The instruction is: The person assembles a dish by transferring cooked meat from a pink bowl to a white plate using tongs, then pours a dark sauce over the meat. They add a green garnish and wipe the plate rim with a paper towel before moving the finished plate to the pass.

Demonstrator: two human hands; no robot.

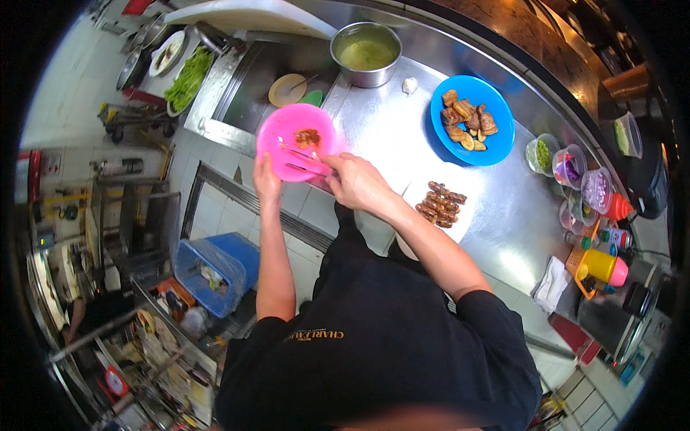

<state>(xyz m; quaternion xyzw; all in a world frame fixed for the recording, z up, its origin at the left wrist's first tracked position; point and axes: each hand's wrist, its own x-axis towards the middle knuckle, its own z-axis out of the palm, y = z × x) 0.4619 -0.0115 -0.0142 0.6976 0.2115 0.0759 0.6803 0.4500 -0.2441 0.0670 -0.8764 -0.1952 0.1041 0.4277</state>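
My left hand (268, 180) grips the near left rim of a pink plastic bowl (275, 124), which is tilted and has reddish-brown sauce or food remains (307, 138) inside. My right hand (353, 178) is closed on metal tongs (304, 163), their tips inside the bowl. To the right of my right hand, a white plate (462, 230) at the steel counter's near edge bears several browned pieces in rows (443, 204). Farther back, a blue bowl (504, 110) holds chunks of browned meat and pale sliced pieces.
A steel pot (372, 78) of yellowish liquid stands at the back, beside a garlic bulb (409, 85). A sink (253, 75) with small bowls lies at the left. Several plastic tubs (597, 189) line the counter's right. A lined blue bin (215, 280) stands on the floor at lower left.
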